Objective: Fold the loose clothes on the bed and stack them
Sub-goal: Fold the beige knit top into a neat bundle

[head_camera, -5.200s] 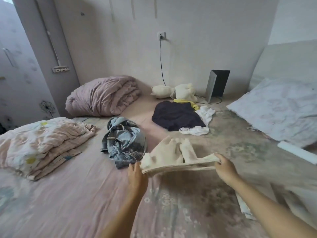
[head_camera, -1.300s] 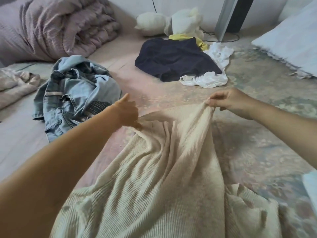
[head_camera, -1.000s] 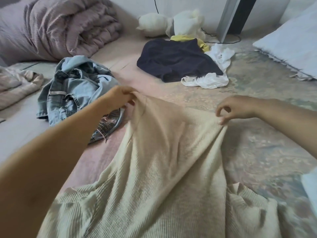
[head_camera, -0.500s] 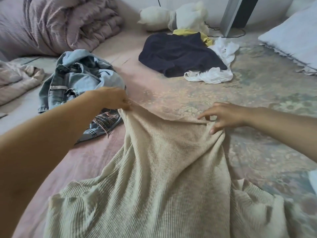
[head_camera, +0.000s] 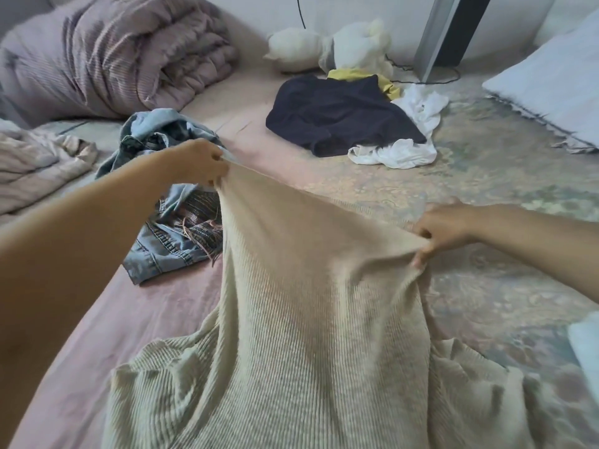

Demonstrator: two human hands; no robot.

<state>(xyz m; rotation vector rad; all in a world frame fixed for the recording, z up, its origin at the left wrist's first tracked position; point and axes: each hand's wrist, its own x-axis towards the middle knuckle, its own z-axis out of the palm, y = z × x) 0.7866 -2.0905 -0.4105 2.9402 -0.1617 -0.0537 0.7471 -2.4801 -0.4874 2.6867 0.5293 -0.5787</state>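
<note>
Beige ribbed garment (head_camera: pixel 317 319) now lifted and stretched taut along its far edge, where half a second ago that edge lay slack near the bed (head_camera: pixel 486 163). Left hand (head_camera: pixel 201 163) raised and drawn outward, pinching the left corner above the crumpled jeans (head_camera: pixel 168 202). Right hand (head_camera: pixel 444 228) curled on the right corner, lower and nearer the sheet. Both hands gripping fabric, neither free. Near half of the garment bunched in folds at the bottom of view, not flattened.

Judged as a spreading step: cloth being pulled square ahead of a first fold. No fold made, no stack begun.

Still loose farther up the bed: dark garment (head_camera: pixel 340 118), white garment (head_camera: pixel 405 150) touching it, a yellow piece (head_camera: pixel 356 74) partly beneath. Jeans unfolded. Task judged to be in its early part.
</note>
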